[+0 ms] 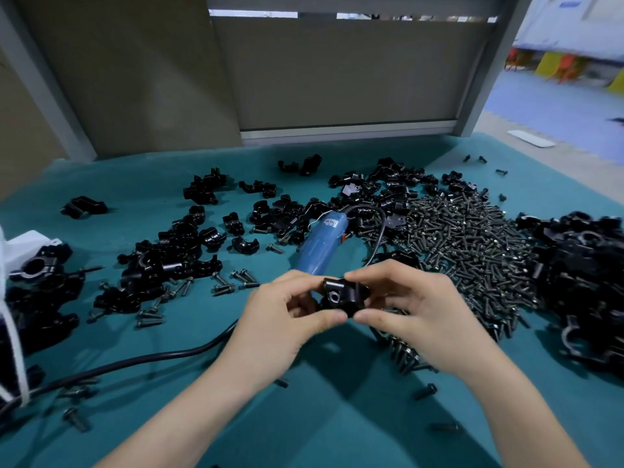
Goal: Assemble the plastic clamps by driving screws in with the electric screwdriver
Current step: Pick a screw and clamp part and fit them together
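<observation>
A black plastic clamp (341, 296) with a round hole facing me is held above the teal table between both hands. My left hand (287, 319) pinches its left side with thumb and fingers. From the other side my right hand (415, 309) pinches it, thumb below and fingers on top. The blue electric screwdriver (322, 243) lies on the table just behind my hands, its tip hidden by my left hand. A large heap of dark screws (472, 251) spreads to the right of it.
Loose black clamp halves (169, 261) lie scattered left and behind. A second pile of clamp parts (580, 285) sits far right. Assembled clamps (40, 288) lie at the left edge beside a white bag. The screwdriver's black cable (141, 361) runs across the table's left front.
</observation>
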Motion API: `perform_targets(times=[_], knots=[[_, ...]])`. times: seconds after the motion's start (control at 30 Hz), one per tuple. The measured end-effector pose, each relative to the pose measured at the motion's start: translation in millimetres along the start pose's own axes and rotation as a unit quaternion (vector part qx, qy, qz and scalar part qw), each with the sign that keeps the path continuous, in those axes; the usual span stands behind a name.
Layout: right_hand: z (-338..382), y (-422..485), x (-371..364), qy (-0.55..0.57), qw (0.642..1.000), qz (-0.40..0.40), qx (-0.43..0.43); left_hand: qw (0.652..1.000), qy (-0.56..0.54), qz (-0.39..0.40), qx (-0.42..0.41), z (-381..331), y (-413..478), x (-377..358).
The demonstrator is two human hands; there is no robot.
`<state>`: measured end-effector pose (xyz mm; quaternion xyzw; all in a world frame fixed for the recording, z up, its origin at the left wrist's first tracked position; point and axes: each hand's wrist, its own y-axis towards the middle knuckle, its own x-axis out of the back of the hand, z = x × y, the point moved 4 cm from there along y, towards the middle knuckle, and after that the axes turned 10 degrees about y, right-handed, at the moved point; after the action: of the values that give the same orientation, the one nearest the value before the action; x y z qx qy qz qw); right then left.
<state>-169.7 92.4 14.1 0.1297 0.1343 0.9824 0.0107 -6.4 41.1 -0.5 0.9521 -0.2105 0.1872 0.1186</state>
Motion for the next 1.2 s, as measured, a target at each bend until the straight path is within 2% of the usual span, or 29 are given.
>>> perform_targets(times=[0.13,0.4,0.57,0.7,0.87,1.2], knots=[[1.6,-5.7,7.2,-0.049,0.998,0.022,-0.027,0.999,0.018,0.04,0.019,2.4,-5.5,-6.1],[-14.6,-15.1,1.8,-0.021,0.994,-0.005,-0.104,0.988,0.129,0.075,0.035,2.6,-7.1,-7.1],[-18.9,-14.5,-0.9,-0.02,0.993,-0.031,-0.114,0.988,0.099,0.089,0.075,5.9,-5.7,-6.3],[-15.5,-13.1,-3.3,-0.058,0.994,-0.008,-0.097,0.988,0.105,0.096,0.063,4.6,-7.5,-8.5],[-20.3,-13.4,1.1,-0.031,0.991,-0.015,-0.131,0.989,0.082,0.099,0.071,5.3,-7.1,-7.3],[-20.8,-9.8,1.6,-0.037,0.992,0.0,-0.122,0.987,0.106,0.107,0.052,5.9,-4.1,-5.1]])
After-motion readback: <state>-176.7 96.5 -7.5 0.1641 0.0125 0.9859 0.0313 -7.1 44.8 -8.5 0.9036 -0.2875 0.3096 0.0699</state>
